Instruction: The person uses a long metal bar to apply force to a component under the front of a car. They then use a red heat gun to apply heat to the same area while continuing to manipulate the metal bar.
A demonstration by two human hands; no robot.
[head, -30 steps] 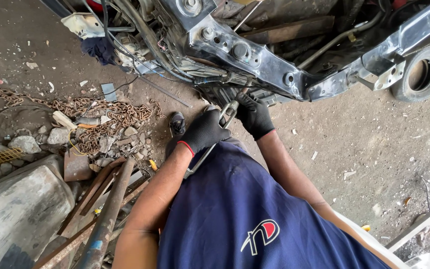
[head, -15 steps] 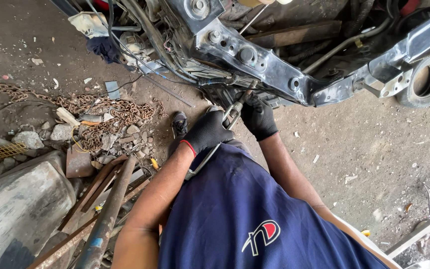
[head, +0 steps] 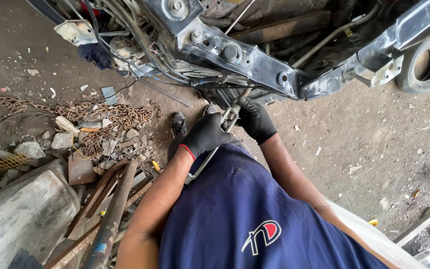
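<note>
One head-worn camera looks steeply down, close above the car frame (head: 255, 55) and dirt ground (head: 364, 134).

Even, soft daylight; faint shadows only under the black metal car frame (head: 255, 60). Mild glare on its painted edges. Sharp throughout, slight wide-angle bending near corners.

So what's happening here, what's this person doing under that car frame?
A person in a dark blue shirt leans over the stripped black front frame of a vehicle. The left hand, in a black glove, grips a long metal tool partway along its handle. The right hand, also gloved, is up at the tool's head, right under the frame's lower edge. A rusty chain, rubble and metal bars lie on the ground to the left.
</note>
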